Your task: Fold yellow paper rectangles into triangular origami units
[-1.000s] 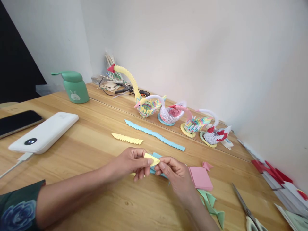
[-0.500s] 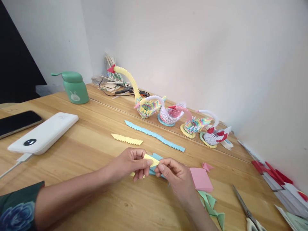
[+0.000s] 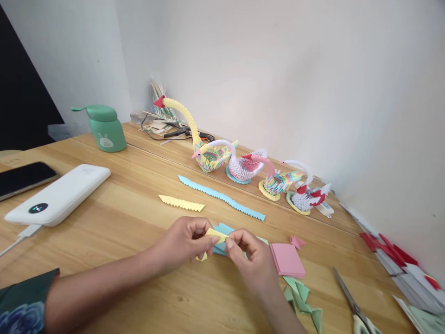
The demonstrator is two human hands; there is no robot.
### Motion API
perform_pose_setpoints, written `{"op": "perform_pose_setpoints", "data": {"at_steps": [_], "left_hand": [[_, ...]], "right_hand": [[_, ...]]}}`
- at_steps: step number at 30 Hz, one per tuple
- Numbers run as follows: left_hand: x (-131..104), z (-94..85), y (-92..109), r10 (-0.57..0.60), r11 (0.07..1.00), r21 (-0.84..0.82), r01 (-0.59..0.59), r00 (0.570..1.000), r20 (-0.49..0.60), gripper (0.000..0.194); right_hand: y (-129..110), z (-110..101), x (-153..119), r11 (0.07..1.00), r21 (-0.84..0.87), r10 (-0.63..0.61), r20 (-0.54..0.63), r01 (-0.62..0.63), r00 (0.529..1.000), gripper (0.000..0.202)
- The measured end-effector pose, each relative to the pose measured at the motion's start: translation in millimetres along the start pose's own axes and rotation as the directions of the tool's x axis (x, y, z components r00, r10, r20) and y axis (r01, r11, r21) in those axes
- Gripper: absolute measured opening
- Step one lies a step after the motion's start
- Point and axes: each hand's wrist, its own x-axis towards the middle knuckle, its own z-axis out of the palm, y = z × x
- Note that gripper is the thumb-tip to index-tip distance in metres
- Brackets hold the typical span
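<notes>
Between my two hands is a small folded piece of yellow paper (image 3: 217, 235), held above the table. My left hand (image 3: 191, 239) pinches its left end with thumb and fingers. At its right corner, the thumb and fingertips of my right hand (image 3: 248, 255) are closed on it. Blue paper pieces (image 3: 222, 228) lie just behind my hands, partly covered by them. Another bit of yellow paper (image 3: 201, 256) shows below my left fingers. Farther back lie a short yellow pleated strip (image 3: 181, 203) and a longer blue pleated strip (image 3: 222, 197).
Pink square papers (image 3: 288, 260), green folded pieces (image 3: 302, 297) and scissors (image 3: 354, 301) lie to the right. Several paper swans (image 3: 243, 167) line the back. On the left are a white power bank (image 3: 66, 192), a phone (image 3: 26, 178) and a green bottle (image 3: 107, 130).
The yellow paper has tilted and looks narrower between my fingers. Both hands stay close to where they were, and the whole view has shifted slightly.
</notes>
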Motion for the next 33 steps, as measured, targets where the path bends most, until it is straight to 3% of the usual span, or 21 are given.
{"op": "perform_pose_setpoints", "data": {"at_steps": [4,7,15,18,25,33], "left_hand": [[3,-6.9,0,-0.097,0.984,-0.138,0.112,0.989,0.113,0.034],[3,-10.9,0,-0.169,0.942,-0.251,0.222,0.962,0.216,0.031],[0,-9.6,3,-0.229,0.923,-0.233,0.307,0.923,0.310,0.026],[1,-9.8,2,-0.192,0.959,-0.147,0.243,0.935,0.299,0.028],[0,-8.4,-2,-0.013,0.995,0.095,-0.006,0.979,0.201,0.031],[1,-6.0,-6,0.039,0.987,0.145,-0.068,0.980,0.195,0.031]], "right_hand": [[2,-10,2,0.992,-0.059,-0.112,-0.009,0.111,0.994,0.016],[1,-16,3,0.966,-0.153,-0.196,0.086,0.207,0.977,0.013],[-2,-15,3,0.842,-0.195,-0.460,0.226,0.503,0.859,0.010],[-3,-14,3,0.846,-0.234,-0.433,0.225,0.480,0.873,0.013],[1,-13,3,0.929,-0.225,-0.255,0.184,0.293,0.949,0.010],[5,-10,5,0.995,-0.049,-0.084,0.137,0.091,0.987,0.010]]}}
